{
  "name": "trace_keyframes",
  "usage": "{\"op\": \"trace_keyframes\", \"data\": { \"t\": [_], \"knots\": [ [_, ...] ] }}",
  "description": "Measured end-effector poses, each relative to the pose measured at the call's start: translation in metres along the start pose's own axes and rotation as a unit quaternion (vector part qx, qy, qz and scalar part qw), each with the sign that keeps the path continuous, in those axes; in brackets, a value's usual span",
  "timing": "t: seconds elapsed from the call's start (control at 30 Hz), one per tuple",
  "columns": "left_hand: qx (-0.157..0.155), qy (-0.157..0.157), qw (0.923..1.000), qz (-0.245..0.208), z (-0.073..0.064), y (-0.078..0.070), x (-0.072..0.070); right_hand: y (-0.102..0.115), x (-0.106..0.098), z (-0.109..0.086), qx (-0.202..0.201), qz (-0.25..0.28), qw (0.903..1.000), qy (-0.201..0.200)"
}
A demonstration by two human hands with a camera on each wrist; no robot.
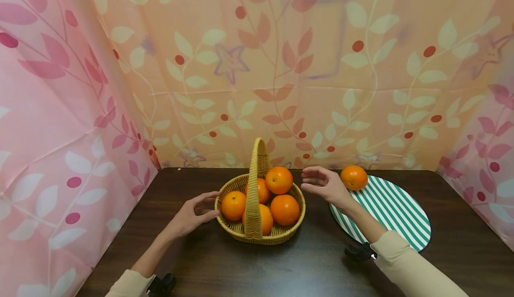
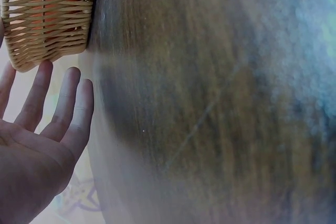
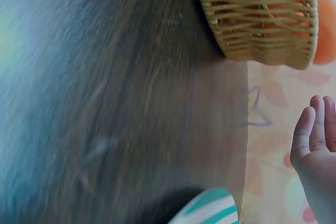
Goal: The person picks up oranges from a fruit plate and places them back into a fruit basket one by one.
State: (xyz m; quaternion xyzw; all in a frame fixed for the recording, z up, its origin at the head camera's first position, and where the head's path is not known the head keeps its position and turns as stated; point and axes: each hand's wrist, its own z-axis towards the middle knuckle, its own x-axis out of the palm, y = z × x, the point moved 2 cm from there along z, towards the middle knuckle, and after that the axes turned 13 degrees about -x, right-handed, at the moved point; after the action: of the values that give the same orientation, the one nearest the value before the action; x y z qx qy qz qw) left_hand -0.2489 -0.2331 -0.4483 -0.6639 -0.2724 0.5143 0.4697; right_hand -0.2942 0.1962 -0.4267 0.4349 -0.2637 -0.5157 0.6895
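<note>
A yellow wicker basket (image 1: 253, 216) with a tall arched handle stands on the table, holding several oranges (image 1: 285, 209). At its left rim my left hand (image 1: 193, 214) has its fingers stretched out, the tips at or touching the weave. In the left wrist view those fingers (image 2: 64, 100) are loosely spread beside the basket wall (image 2: 47, 30). My right hand (image 1: 327, 187) hovers off the basket's right side, fingers extended, holding nothing. The right wrist view shows a gap between that hand (image 3: 320, 150) and the basket (image 3: 260, 24).
One more orange (image 1: 354, 177) sits at the back left edge of a green-and-white striped oval mat (image 1: 395, 212), right of my right hand. The dark wooden table (image 1: 257, 270) ends at a floral curtain (image 1: 281, 87) behind; pink curtain hangs at left and right.
</note>
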Motion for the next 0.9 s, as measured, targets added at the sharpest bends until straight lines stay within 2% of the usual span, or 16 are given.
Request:
{"op": "trace_keyframes", "data": {
  "t": [0.23, 0.67, 0.9],
  "knots": [
    [0.000, -0.004, 1.0000, -0.004, -0.001, -0.001, 0.001, 0.003, -0.015, -0.009, 0.006, 0.004, 0.9999, -0.013],
    [0.001, -0.002, 1.0000, -0.004, 0.001, 0.001, 0.000, 0.012, -0.041, -0.025, -0.011, -0.045, 0.9985, -0.028],
    [0.004, -0.003, 1.0000, -0.002, 0.001, 0.001, 0.000, 0.017, -0.062, -0.040, -0.012, -0.056, 0.9970, -0.052]
  ]
}}
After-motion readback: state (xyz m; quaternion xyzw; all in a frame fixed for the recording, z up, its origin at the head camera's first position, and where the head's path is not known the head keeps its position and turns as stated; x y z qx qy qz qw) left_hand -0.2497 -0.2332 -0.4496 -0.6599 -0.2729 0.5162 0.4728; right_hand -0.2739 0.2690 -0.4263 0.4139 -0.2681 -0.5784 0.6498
